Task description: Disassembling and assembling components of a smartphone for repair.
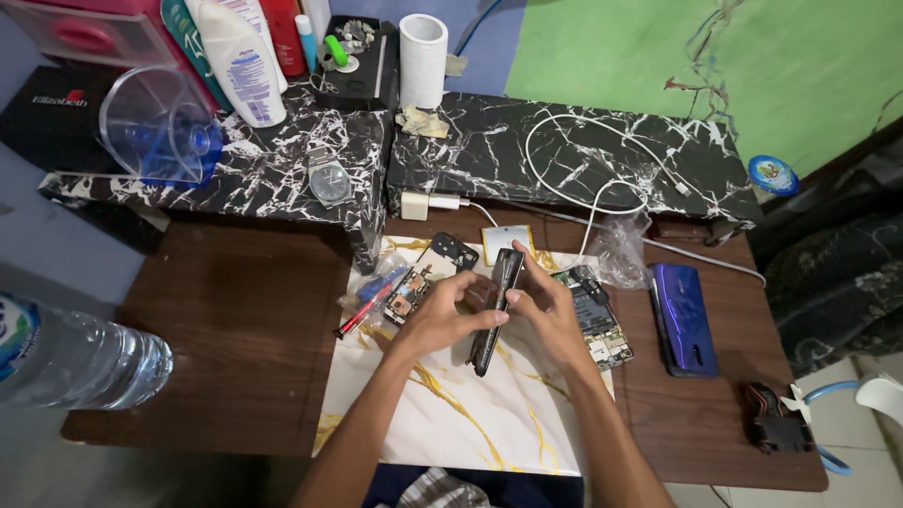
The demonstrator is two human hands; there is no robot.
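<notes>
Both hands hold a dark phone body (496, 309) edge-up above the white marbled mat (470, 414), so that its thin side faces the camera. The left hand (442, 315) closes around the lower half from the left, fingers curled over the edge. The right hand (550, 315) pinches the upper half, its fingertips (520, 256) pressing near the top end (this two-sided grip apparently steadies the body for close work along its seam).

Opened parts lie within reach on the mat: a circuit board (409, 296) just left of the hands, another board assembly (597, 325) just right. A red-handled tool (362, 315) rests at the mat's left edge. A blue phone back cover (685, 320) lies apart on the brown table (235, 348).
</notes>
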